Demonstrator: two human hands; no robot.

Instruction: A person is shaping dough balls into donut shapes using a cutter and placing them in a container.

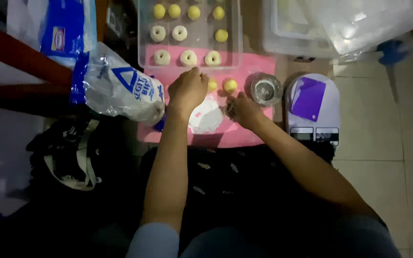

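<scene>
Clear tray (142,48): eight shaped dough balls (188,58) laid in rows, space left. Pink mat (254,67): two yellow balls (230,85) waiting beside a flour patch (205,116). Left hand (187,91) curled at the tray's edge, grip unclear; right hand (243,111) closed on a small dark piece, unidentifiable.

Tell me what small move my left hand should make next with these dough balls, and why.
Probably lift the left hand forward and set its piece into the clear tray, beside the white rings. The hand is closed at the tray's near edge, the front row has room at the right, and yellow balls wait on the pink mat.
</scene>
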